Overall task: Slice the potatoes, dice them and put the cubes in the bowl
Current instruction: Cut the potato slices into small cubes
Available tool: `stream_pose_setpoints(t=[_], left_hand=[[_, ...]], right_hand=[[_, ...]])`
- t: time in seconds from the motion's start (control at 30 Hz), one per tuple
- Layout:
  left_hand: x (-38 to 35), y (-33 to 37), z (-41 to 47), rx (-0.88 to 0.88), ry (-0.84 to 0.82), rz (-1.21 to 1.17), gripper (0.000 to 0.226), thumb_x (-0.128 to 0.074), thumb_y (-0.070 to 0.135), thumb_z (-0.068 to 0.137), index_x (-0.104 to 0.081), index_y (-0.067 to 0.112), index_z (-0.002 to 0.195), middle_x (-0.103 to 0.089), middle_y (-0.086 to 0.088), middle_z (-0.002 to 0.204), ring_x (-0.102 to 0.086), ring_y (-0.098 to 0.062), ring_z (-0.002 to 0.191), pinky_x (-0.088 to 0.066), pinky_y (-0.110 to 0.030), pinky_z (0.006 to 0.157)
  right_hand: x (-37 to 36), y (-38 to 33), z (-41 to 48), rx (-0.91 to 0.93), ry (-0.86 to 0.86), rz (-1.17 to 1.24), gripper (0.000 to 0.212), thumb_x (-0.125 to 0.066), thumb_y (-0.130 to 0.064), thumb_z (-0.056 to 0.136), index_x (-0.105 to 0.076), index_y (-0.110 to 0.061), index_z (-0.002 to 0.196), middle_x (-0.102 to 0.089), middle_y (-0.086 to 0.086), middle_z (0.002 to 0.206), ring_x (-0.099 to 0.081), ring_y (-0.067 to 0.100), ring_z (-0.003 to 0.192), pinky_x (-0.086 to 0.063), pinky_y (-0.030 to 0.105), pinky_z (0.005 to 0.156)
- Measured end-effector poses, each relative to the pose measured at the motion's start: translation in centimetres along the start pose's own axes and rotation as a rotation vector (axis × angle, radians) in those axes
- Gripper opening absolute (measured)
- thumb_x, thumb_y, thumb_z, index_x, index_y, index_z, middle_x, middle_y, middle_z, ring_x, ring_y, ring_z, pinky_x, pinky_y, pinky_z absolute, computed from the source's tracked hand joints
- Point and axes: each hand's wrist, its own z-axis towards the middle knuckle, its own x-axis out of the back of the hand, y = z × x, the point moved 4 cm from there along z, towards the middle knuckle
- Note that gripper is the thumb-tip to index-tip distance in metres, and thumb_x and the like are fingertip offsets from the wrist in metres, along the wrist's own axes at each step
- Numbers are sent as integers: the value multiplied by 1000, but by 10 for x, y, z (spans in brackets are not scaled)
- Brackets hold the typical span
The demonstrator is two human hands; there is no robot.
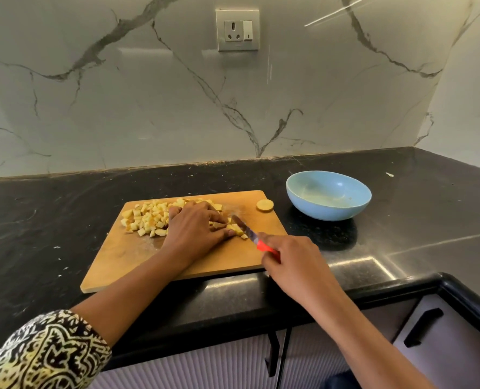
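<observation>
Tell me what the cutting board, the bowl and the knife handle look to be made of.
Cutting board: wood, possibly bamboo; matte tan surface with pale scuff marks. Bowl: likely glazed ceramic, though melamine is possible; smooth pale blue with a soft sheen. Knife handle: probably plastic; uniformly bright red-orange and smooth.

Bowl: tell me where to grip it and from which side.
Probably pinch the bowl at its near rim, thumb inside, fingers under the outer wall, coming from the front. It stands upright and open, looks too wide to span, and its smooth wall curves away; nothing blocks that side.
</observation>
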Motion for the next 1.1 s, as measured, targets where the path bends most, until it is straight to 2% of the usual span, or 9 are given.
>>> stream_pose_setpoints(t=[0.1,0.23,0.3,0.4,0.53,0.63,0.77,0.93,1.1], left_hand=[[1,-5,2,3,-44,-60,46,-58,62,81,-62,37,120,-55,10,130,-41,-12,122,-25,-38,97],[2,4,3,-66,-119,-72,64,-58,65,78,-48,36,135,-48,8,141,-37,-15,132,-22,-39,105],[-5,16,5,-159,-207,-30,66,-52,67,80,-41,38,138,-42,11,145,-34,-13,135,-21,-40,109],[-13,28,12,-283,-257,-67,49,-50,58,88,-51,36,132,-47,13,142,-40,-9,131,-28,-35,108],[-7,25,23,-352,-183,-117,24,-60,37,91,-68,28,111,-66,10,114,-58,-3,102,-47,-27,95],[-1,16,29,-338,-191,-97,16,-63,27,90,-70,22,103,-68,5,104,-59,-5,90,-51,-23,85],[9,-2,30,-278,-194,-143,9,-67,18,86,-70,20,95,-65,6,94,-60,-7,87,-50,-20,81],[27,-32,26,-199,-102,-233,17,-67,6,84,-71,21,92,-64,6,92,-61,-10,88,-54,-30,87],[37,-49,24,-116,23,-389,19,-65,13,87,-69,27,99,-66,5,104,-59,-11,100,-49,-32,94]], right_hand=[[4,15,1,-41,74,71,39,-54,-22,94,-57,-29,132,-61,-20,79,-47,-1,60,-36,3,60],[4,25,8,-65,141,163,37,-58,-19,92,-61,-28,128,-51,-17,60,-51,-4,59,-39,10,56],[4,32,10,-105,181,234,37,-59,-18,91,-61,-26,127,-58,-11,62,-49,-2,54,-39,13,52],[3,40,12,-133,201,297,38,-59,-18,91,-61,-26,128,-58,-7,60,-48,0,49,-40,16,48],[0,44,14,-145,184,324,38,-58,-20,91,-60,-28,129,-63,-7,64,-53,1,49,-52,26,54],[-1,45,15,-142,172,328,39,-58,-21,92,-59,-27,130,-63,-8,66,-54,2,50,-54,25,56],[-3,46,16,-138,183,326,38,-58,-22,92,-60,-27,129,-60,-6,62,-51,8,50,-55,37,60],[-6,48,18,-139,189,318,38,-58,-23,92,-60,-27,129,-63,-3,65,-56,14,54,-55,39,61],[-6,48,19,-135,190,316,36,-58,-24,93,-60,-27,129,-62,-2,64,-60,16,59,-55,38,61]])
